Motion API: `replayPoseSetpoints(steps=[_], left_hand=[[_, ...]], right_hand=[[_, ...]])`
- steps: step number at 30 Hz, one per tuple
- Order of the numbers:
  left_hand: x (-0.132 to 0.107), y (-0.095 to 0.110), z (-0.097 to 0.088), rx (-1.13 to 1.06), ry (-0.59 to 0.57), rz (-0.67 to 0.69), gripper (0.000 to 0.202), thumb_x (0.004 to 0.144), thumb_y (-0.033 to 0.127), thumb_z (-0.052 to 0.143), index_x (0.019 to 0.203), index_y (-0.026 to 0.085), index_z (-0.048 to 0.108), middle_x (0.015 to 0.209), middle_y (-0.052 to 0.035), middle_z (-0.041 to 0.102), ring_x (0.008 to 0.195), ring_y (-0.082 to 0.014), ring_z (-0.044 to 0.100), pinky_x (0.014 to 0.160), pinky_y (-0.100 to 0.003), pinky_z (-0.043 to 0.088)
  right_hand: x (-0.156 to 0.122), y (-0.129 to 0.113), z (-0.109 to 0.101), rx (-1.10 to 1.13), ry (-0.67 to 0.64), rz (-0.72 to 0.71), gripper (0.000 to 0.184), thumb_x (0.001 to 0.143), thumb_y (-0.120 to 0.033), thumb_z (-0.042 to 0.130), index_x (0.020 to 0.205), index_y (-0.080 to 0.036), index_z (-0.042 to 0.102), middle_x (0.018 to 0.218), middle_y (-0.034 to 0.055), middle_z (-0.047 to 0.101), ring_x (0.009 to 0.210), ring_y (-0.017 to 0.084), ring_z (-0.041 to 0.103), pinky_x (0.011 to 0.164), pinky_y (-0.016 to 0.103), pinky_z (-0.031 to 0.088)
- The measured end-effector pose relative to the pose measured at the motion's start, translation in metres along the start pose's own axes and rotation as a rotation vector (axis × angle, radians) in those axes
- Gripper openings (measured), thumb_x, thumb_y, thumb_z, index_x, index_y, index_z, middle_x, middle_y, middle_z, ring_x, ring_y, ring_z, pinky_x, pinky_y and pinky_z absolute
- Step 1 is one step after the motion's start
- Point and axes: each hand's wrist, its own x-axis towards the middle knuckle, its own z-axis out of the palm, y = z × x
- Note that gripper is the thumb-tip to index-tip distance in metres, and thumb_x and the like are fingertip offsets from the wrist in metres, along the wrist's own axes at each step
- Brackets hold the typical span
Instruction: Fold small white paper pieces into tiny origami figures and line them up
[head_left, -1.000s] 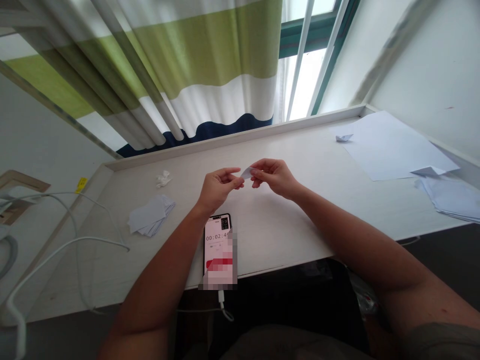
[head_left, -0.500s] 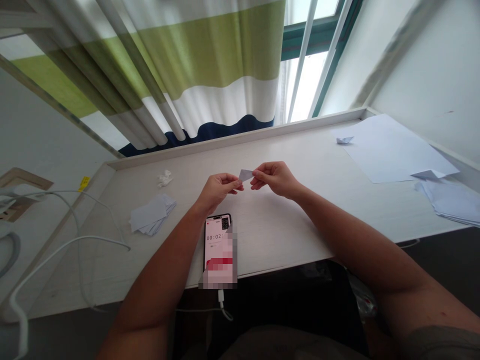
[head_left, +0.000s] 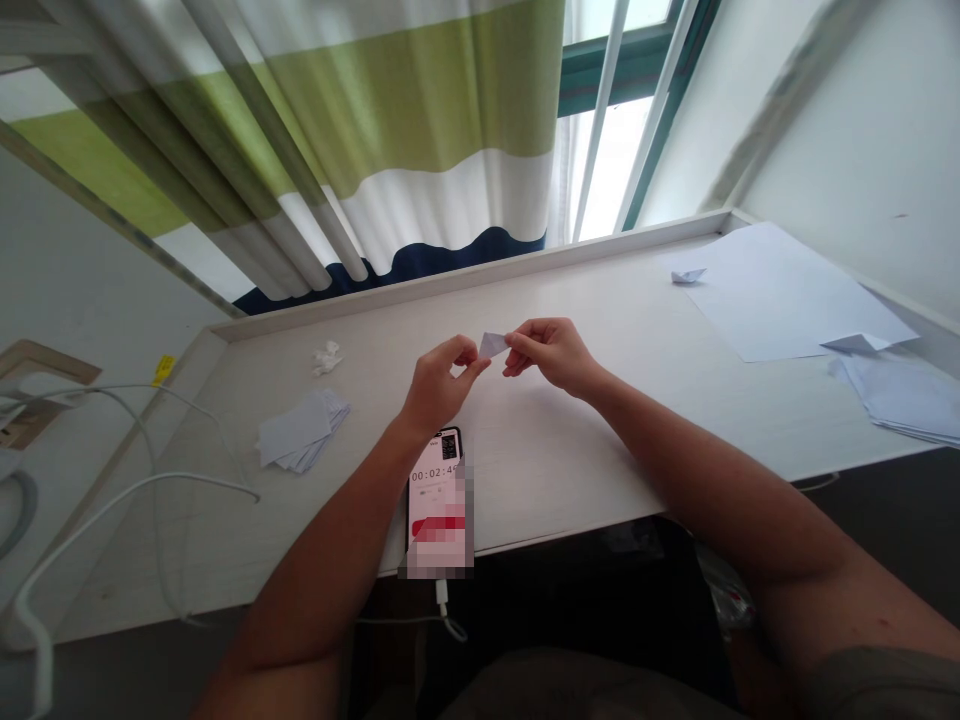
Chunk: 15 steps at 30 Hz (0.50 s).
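Note:
A small folded piece of white paper (head_left: 492,344) is pinched between both my hands above the middle of the white desk (head_left: 570,450). My left hand (head_left: 439,385) grips its lower left edge with curled fingers. My right hand (head_left: 547,352) pinches its right edge with thumb and forefinger. Both hands hover a little above the desk surface.
A phone (head_left: 437,500) with a running timer lies at the desk's front edge, a white cable (head_left: 135,490) plugged in below. A stack of small paper slips (head_left: 300,432) and a crumpled scrap (head_left: 327,357) lie left. Large sheets (head_left: 780,295) and folded papers (head_left: 900,400) lie right. A striped curtain hangs behind.
The left hand has curled tighter and shifted its grip on the paper piece. The paper has tilted slightly. The right hand stays nearly still.

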Motion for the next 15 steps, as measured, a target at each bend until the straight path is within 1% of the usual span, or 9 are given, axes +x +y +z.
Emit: replayPoseSetpoints(steps=[2, 4, 5, 7, 10, 13, 15], left_hand=[[0.000, 0.002, -0.001, 0.046, -0.028, 0.062, 0.011, 0.090, 0.030, 0.083, 0.096, 0.024, 0.075, 0.088, -0.0006, 0.076, 0.081, -0.0183, 0.068, 0.083, -0.034, 0.057], [-0.001, 0.004, -0.001, 0.062, -0.054, 0.055, 0.020, 0.090, 0.033, 0.084, 0.107, 0.026, 0.078, 0.099, -0.0035, 0.080, 0.087, -0.0206, 0.070, 0.085, -0.035, 0.057], [-0.002, 0.005, -0.001, 0.068, -0.063, 0.036, 0.022, 0.091, 0.035, 0.084, 0.110, 0.026, 0.079, 0.103, -0.0048, 0.081, 0.090, -0.0219, 0.071, 0.086, -0.036, 0.057], [-0.003, 0.008, -0.001, 0.076, -0.073, -0.013, 0.020, 0.092, 0.038, 0.083, 0.109, 0.026, 0.080, 0.107, -0.0065, 0.081, 0.095, -0.0239, 0.072, 0.089, -0.037, 0.058], [-0.004, 0.010, 0.000, 0.062, -0.066, -0.050, 0.019, 0.094, 0.041, 0.080, 0.106, 0.026, 0.079, 0.107, -0.0067, 0.082, 0.095, -0.0247, 0.073, 0.090, -0.038, 0.058], [-0.004, 0.011, 0.000, 0.002, -0.031, -0.087, 0.026, 0.093, 0.047, 0.081, 0.105, 0.025, 0.076, 0.104, -0.0053, 0.082, 0.090, -0.0220, 0.075, 0.087, -0.036, 0.058], [-0.004, 0.011, 0.000, -0.042, -0.018, -0.118, 0.032, 0.092, 0.049, 0.084, 0.108, 0.024, 0.073, 0.102, -0.0054, 0.083, 0.089, -0.0210, 0.076, 0.085, -0.034, 0.058]], right_hand=[[0.000, 0.000, 0.000, 0.020, -0.006, 0.001, 0.054, 0.072, -0.062, 0.097, 0.079, -0.014, 0.075, 0.067, 0.0070, 0.078, 0.059, 0.019, 0.078, 0.058, 0.029, 0.068], [-0.001, 0.001, 0.001, 0.027, -0.027, 0.010, 0.054, 0.072, -0.063, 0.097, 0.078, -0.014, 0.075, 0.065, 0.0067, 0.077, 0.058, 0.019, 0.078, 0.057, 0.029, 0.067], [-0.001, 0.002, 0.002, 0.025, -0.041, 0.017, 0.054, 0.073, -0.063, 0.097, 0.078, -0.015, 0.075, 0.065, 0.0066, 0.077, 0.058, 0.019, 0.078, 0.058, 0.030, 0.067], [-0.002, 0.003, 0.003, 0.018, -0.071, 0.028, 0.053, 0.075, -0.064, 0.095, 0.079, -0.015, 0.075, 0.066, 0.0068, 0.077, 0.060, 0.019, 0.078, 0.060, 0.031, 0.068], [-0.003, 0.004, 0.005, 0.015, -0.116, 0.009, 0.055, 0.079, -0.067, 0.091, 0.086, -0.015, 0.076, 0.074, 0.0076, 0.080, 0.066, 0.019, 0.079, 0.066, 0.033, 0.069], [-0.003, 0.005, 0.006, 0.010, -0.146, -0.065, 0.054, 0.076, -0.065, 0.093, 0.092, -0.017, 0.075, 0.077, 0.0050, 0.081, 0.070, 0.018, 0.080, 0.071, 0.033, 0.069], [-0.002, 0.006, 0.006, -0.006, -0.142, -0.117, 0.052, 0.075, -0.062, 0.095, 0.092, -0.018, 0.075, 0.076, 0.0028, 0.080, 0.069, 0.017, 0.078, 0.071, 0.033, 0.068]])
